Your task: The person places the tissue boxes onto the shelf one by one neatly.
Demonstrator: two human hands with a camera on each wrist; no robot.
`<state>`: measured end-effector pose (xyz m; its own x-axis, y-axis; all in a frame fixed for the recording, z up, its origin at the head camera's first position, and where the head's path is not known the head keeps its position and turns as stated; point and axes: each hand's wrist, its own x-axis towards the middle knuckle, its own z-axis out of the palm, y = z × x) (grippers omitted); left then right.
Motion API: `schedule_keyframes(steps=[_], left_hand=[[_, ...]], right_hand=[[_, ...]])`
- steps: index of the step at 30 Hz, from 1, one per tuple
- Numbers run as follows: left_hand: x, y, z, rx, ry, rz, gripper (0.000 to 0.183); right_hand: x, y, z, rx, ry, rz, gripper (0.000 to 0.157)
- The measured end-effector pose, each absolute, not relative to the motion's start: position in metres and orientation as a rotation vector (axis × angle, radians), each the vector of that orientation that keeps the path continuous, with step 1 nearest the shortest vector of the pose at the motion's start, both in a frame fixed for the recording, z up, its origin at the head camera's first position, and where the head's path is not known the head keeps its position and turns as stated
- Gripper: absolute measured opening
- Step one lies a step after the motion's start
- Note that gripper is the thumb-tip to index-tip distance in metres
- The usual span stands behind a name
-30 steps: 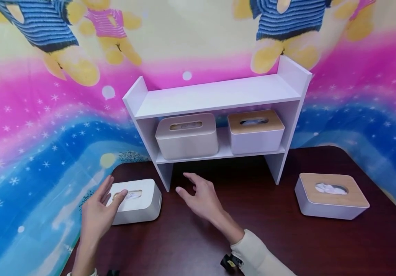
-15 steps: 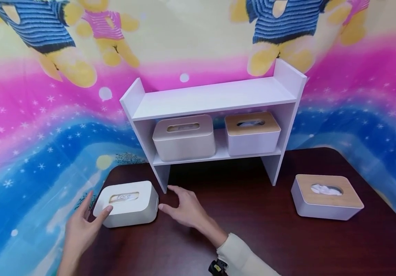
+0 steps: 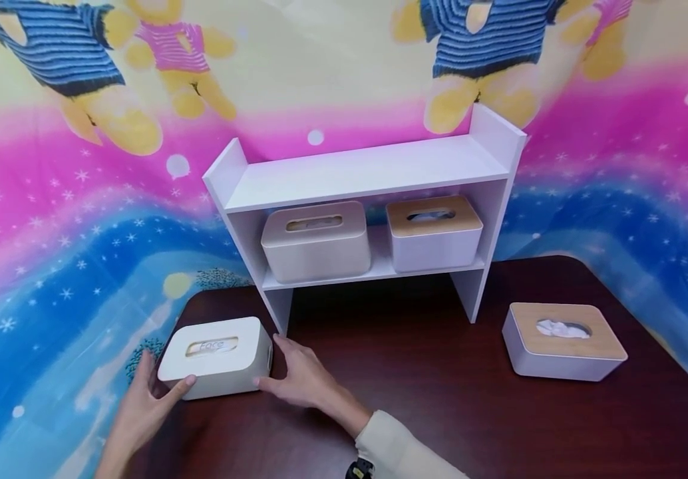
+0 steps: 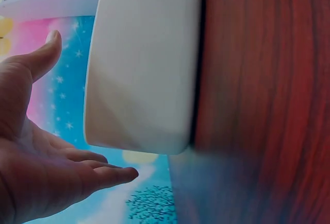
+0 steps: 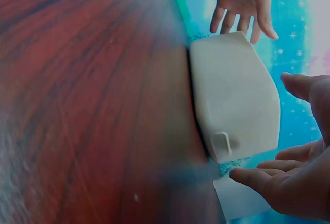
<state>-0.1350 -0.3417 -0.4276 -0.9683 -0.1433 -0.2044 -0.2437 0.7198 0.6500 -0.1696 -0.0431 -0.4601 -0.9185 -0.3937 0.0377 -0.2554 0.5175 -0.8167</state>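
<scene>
White tissue box point(image 3: 215, 366) on tabletop point(image 3: 422, 386), nr shelf point(image 3: 374, 166), betw. L hand point(image 3: 140, 406) & R hand point(image 3: 303, 376), one just beside each end. Both splayed, palms twd box; contact w/ box can't be conf.

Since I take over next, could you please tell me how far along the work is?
Apparently done: a beige box and a wood-topped box stand inside the white shelf. In hand: the left hand and the right hand flank the box showing "Face", resting on the table, not yet lifted. Probably left: shelving that box, then perhaps the other wood-topped box at the table's right.
</scene>
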Motion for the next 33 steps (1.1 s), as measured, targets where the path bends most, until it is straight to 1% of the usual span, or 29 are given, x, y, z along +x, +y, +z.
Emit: schedule_keyframes(steps=[5,9,12,18,26,33], left_hand=[[-0.138,-0.347,-0.434,-0.333,2.697,1.105,0.129],[-0.140,-0.349,-0.441,-0.292,2.652,1.110,0.125],[-0.141,-0.348,-0.445,-0.287,2.637,1.138,0.121],[-0.135,-0.341,-0.449,-0.346,2.649,1.181,0.117],[-0.121,-0.324,-0.444,-0.341,2.769,1.105,0.107],[-0.105,-0.302,-0.437,-0.355,2.851,1.122,0.087]], right_hand=[[-0.167,-0.051,-0.462,-0.557,2.597,-1.337,0.093],[-0.164,-0.056,-0.463,-0.595,2.595,-1.309,0.093],[-0.160,-0.059,-0.465,-0.651,2.596,-1.290,0.092],[-0.154,-0.057,-0.466,-0.701,2.606,-1.290,0.088],[-0.144,-0.046,-0.460,-0.680,2.640,-1.375,0.081],[-0.130,-0.030,-0.457,-0.637,2.733,-1.476,0.079]])
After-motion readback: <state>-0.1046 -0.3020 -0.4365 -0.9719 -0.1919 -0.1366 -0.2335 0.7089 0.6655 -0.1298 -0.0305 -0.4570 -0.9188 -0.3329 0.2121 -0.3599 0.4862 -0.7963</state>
